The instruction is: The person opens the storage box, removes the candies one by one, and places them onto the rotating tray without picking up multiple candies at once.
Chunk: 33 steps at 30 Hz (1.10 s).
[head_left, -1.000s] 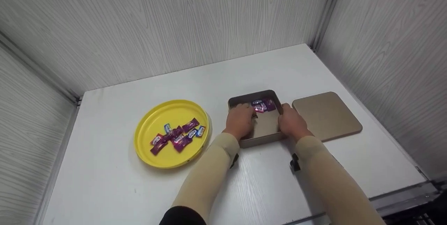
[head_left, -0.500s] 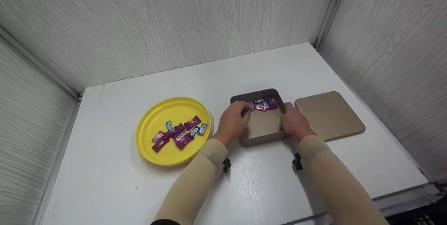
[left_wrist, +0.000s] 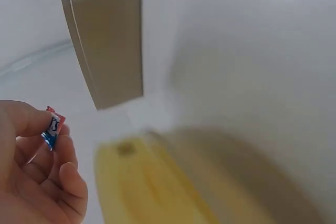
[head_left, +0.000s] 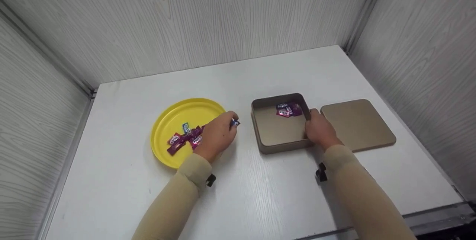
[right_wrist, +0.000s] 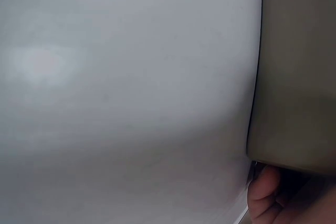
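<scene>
My left hand is above the right rim of the yellow plate. Between thumb and index finger it pinches a small wrapped candy, blue and red with white lettering. Several purple, pink and blue candies lie on the plate, partly hidden by that hand. An uncovered bronze-coloured tin box stands right of the plate, with several candies in its far right corner. My right hand holds the box by its right wall; in the right wrist view its fingers are curled beside the tin.
The tin's flat lid lies on the white table just right of the right hand. Pale wood-grain panels enclose the table at the back and both sides.
My left hand has come up out of the tin box and moved left to the plate's edge, carrying the pinched candy. The right hand has stayed on the box's right wall.
</scene>
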Available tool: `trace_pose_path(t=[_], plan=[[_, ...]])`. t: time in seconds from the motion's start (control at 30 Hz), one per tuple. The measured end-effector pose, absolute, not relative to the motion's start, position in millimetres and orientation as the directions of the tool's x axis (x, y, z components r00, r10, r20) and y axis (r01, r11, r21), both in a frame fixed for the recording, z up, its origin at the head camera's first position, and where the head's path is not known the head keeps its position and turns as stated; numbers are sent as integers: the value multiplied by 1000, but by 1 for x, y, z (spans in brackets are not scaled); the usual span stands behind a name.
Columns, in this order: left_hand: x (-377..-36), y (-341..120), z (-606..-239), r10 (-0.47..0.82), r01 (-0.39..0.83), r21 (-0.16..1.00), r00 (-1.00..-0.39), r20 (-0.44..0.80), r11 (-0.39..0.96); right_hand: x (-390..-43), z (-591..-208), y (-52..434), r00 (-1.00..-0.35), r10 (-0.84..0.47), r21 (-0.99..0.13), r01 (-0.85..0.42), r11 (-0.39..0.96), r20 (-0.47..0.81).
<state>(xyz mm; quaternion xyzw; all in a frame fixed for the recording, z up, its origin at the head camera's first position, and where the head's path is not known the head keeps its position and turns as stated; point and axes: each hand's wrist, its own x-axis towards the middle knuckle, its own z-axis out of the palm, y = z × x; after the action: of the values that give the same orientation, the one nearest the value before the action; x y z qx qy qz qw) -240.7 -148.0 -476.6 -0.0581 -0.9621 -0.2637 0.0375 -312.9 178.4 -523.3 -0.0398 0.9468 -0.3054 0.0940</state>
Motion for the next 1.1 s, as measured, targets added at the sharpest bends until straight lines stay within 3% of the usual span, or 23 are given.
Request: trace_pose_path(t=[0.37,0.67,0.8,1.1], plan=[[-229,-201,-483,-7,-40,406,-996,-84,913,-316,-526,183,-980,-143,-568,-41,822,-136],[-225,-220,-490,-47,-128,422,-979,-197,898,-315,-523,181,-978,-136,-574,-22,818,-156],[-225,-224,-491,-64,-142,394,-977,-205,908,-314,-524,180,-979,-129,-578,-12,816,-160],[-229,-230,-489,-63,-95,210,-987,-150,973,-313,-523,179,-975,-134,-591,-4,807,-177]])
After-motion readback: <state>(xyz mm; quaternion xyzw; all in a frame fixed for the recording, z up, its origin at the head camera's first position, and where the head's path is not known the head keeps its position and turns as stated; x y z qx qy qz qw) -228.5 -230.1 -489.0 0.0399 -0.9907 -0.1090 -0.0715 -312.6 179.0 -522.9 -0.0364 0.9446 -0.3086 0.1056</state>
